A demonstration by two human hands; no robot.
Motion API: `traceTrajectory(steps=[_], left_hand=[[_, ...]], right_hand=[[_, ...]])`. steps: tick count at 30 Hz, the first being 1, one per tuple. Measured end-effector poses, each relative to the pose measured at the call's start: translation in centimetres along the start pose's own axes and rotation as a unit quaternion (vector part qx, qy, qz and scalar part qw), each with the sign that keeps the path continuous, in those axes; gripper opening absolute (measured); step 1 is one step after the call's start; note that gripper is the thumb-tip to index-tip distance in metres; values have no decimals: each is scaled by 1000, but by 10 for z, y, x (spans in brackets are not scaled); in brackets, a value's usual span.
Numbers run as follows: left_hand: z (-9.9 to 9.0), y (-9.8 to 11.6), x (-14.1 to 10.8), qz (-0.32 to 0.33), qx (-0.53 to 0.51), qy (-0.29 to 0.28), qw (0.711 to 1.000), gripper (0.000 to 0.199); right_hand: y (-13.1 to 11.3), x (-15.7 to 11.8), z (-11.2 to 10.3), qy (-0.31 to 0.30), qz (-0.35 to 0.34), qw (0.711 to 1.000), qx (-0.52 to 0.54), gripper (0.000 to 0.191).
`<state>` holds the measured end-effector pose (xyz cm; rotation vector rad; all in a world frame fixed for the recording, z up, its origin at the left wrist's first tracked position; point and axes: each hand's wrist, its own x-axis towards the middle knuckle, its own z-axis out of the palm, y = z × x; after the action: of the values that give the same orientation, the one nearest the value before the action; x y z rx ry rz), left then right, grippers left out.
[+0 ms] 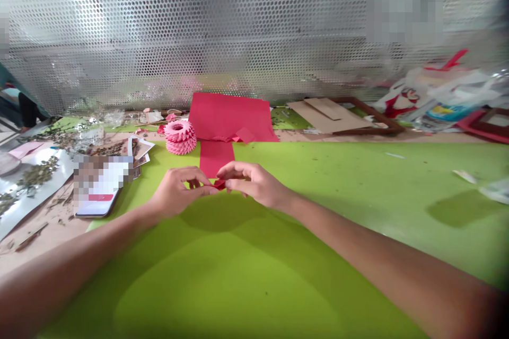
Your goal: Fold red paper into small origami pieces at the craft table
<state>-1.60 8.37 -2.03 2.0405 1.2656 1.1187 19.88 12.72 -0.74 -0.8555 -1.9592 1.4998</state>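
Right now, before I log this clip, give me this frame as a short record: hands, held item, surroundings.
left hand: pinching a small folded red paper piece
right hand: pinching the same piece from the other side
surface: green mat
beyond the hands: red paper strip, red paper sheet, pink folded-paper ring
left of the hands: smartphone, screen blurred
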Motion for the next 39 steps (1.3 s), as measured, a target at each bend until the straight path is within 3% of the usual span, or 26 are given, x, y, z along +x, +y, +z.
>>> traceTrajectory(steps=[6, 9, 15, 19, 22, 25, 27, 31, 34, 37, 39], left_hand=[[1, -1, 0, -13, -68, 5, 998, 17], [0, 0, 0, -6, -77, 30, 997, 16], [-2, 1, -1, 78, -11, 87, 993, 11], [0, 3, -4, 149, 2, 82, 985, 7], [2, 5, -8, 203, 19, 48, 978, 3], [2, 5, -8, 208, 35, 29, 977, 6], [-1, 2, -5, 196, 56, 46, 978, 9], [-12, -4, 2, 212, 165, 38, 963, 11], [-14, -2, 4, 217, 233, 18, 948, 26], [-9, 6, 1, 221, 282, 7, 933, 48], [-3, 8, -1, 238, 310, 4, 920, 40]], right_hand=[[3, 0, 6, 33, -30, 996, -81, 16], [1, -1, 7, 24, -1, 997, -68, 20], [-2, -2, 5, -26, 87, 995, 48, 23], [-1, -1, 9, -24, 131, 985, 109, 23], [-1, -3, 14, -3, 139, 985, 100, 22], [-3, -7, 15, 54, 57, 997, -5, 19], [-5, -10, 12, 105, -32, 987, -119, 15], [-3, -12, 2, 173, -172, 907, -343, 11], [2, -11, 2, 174, -218, 864, -419, 11], [6, -11, 7, 171, -231, 856, -430, 12], [7, -11, 11, 173, -236, 852, -434, 13]])
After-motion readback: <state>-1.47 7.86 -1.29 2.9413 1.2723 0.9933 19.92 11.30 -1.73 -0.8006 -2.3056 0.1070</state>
